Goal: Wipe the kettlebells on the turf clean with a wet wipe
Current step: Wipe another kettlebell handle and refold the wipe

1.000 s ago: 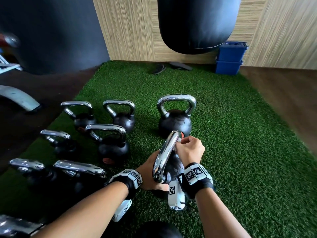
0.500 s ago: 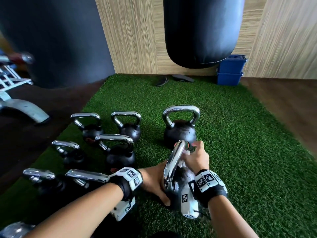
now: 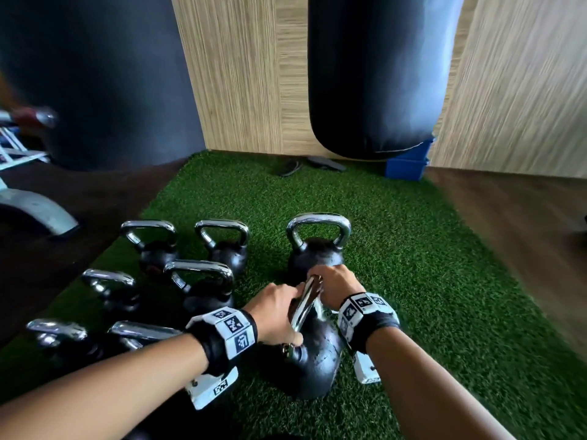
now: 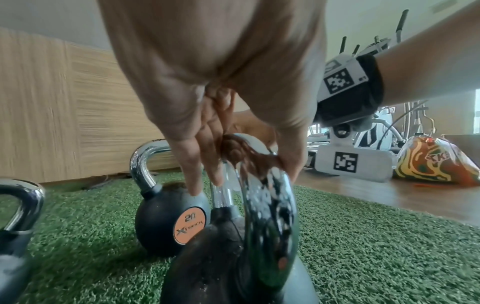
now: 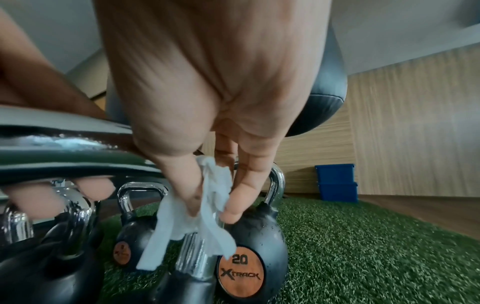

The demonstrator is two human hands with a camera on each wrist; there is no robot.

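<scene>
A black kettlebell (image 3: 317, 357) with a wet chrome handle (image 3: 305, 308) stands on the green turf (image 3: 428, 281) in front of me. My left hand (image 3: 287, 296) grips the handle from the left; its fingers (image 5: 96, 189) curl under the bar and the thumb (image 4: 291, 156) lies on the other side. My right hand (image 3: 327, 285) is at the handle's far end. It pinches a crumpled white wet wipe (image 5: 166, 236) between thumb and fingers against the handle's far post. Just behind stands a 20 kg kettlebell (image 3: 317, 252), with several smaller kettlebells (image 3: 203, 290) in rows to the left.
A black punching bag (image 3: 374, 74) hangs over the far end of the turf. Blue bins (image 3: 405, 168) and a pair of sandals (image 3: 290, 168) sit by the wooden wall. A machine base (image 3: 35, 211) lies on the dark floor at left. A colourful bag (image 4: 436, 162) sits on the floor beyond the turf's edge.
My left hand has moved from the kettlebell's side up onto its handle. The right hand stays at the handle's far end with the wipe. My head has tipped upward.
</scene>
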